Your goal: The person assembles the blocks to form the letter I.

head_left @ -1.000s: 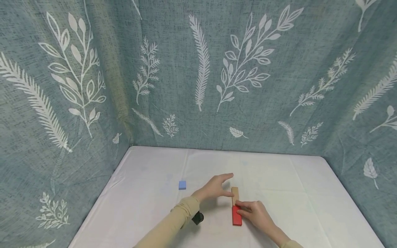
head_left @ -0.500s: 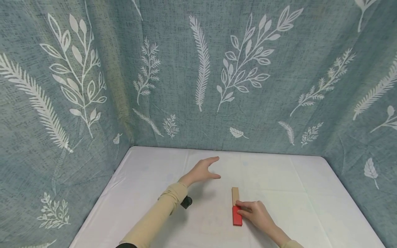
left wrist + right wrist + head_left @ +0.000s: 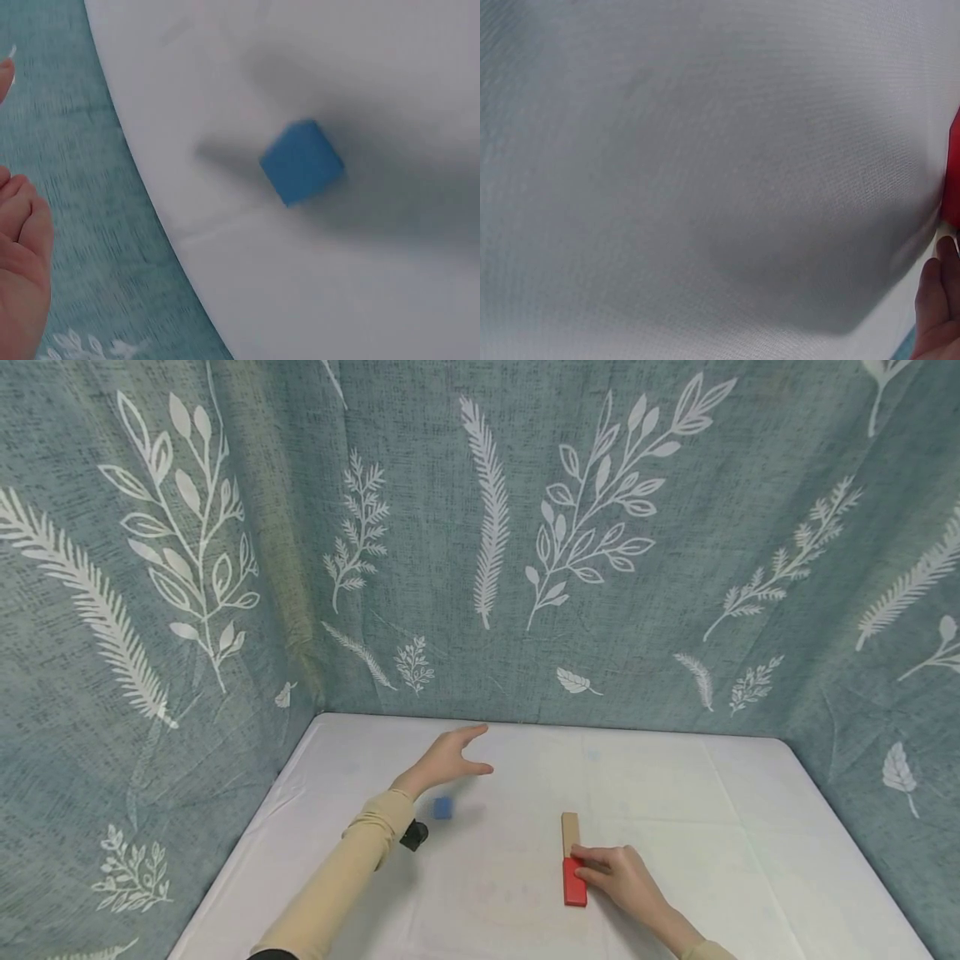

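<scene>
My left hand (image 3: 441, 762) hovers over the far left part of the table, thumb and fingers spread apart, with nothing between them. Just below it in the head view lies a small blue block (image 3: 442, 807), which the left wrist view shows as a blue cube-like piece (image 3: 301, 163) beneath the hand's shadow. At the table's middle right, a red block (image 3: 574, 883) lies end to end with a light wooden block (image 3: 570, 833). My right hand (image 3: 626, 881) holds the red block with thumb and forefinger near where the two meet. Only a red sliver (image 3: 952, 176) shows in the right wrist view.
A white cloth (image 3: 675, 810) covers the table. Blue-green curtains (image 3: 420, 527) with white leaf prints stand behind it and on both sides. A small black device (image 3: 414, 835) sits at my left wrist.
My left hand has moved left and farther away, from beside the wooden block to above the blue block. The blue block was hidden by the arm half a second ago. The right hand stays put.
</scene>
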Motion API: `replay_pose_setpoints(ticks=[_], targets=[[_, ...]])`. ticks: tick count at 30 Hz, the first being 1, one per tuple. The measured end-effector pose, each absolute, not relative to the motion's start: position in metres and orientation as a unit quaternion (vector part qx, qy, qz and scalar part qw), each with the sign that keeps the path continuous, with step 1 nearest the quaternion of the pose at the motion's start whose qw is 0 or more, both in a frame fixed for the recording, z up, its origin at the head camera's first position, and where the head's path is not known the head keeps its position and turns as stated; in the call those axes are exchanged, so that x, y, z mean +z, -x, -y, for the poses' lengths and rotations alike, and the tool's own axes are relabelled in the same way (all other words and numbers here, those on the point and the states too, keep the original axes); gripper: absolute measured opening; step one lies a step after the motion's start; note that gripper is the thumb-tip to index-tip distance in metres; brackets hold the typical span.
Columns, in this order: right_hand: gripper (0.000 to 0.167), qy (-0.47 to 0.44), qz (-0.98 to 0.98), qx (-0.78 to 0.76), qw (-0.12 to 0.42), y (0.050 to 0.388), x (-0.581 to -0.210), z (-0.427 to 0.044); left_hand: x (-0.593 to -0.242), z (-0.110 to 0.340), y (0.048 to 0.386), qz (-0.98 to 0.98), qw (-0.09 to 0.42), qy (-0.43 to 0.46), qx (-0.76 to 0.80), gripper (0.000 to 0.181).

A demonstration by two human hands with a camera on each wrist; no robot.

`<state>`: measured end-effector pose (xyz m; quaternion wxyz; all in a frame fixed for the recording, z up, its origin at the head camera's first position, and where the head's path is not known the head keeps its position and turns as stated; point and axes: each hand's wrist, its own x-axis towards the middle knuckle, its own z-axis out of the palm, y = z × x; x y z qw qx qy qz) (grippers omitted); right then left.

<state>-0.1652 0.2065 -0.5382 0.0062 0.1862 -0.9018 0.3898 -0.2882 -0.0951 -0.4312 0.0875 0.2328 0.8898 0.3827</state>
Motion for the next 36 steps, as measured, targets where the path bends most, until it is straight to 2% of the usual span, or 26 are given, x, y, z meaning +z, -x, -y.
replay_pose_setpoints(ticks=[9,22,31,36], targets=[[0.033,-0.184,0.902,0.392,0.003,0.165,-0.538,-0.207,-0.438,0.126,0.289,-0.893,0.075,-0.208,0.392,0.072],[0.033,-0.188,0.905,0.380,0.008,0.164,-0.538,-0.207,-0.469,0.146,0.280,-0.882,0.111,-0.141,0.436,0.065],[0.033,-0.194,0.904,0.380,0.019,0.164,-0.540,-0.208,-0.493,0.154,0.267,-0.882,0.121,-0.132,0.435,0.055],[0.033,-0.192,0.905,0.379,0.017,0.165,-0.540,-0.209,-0.505,0.159,0.262,-0.880,0.111,-0.145,0.438,0.051]])
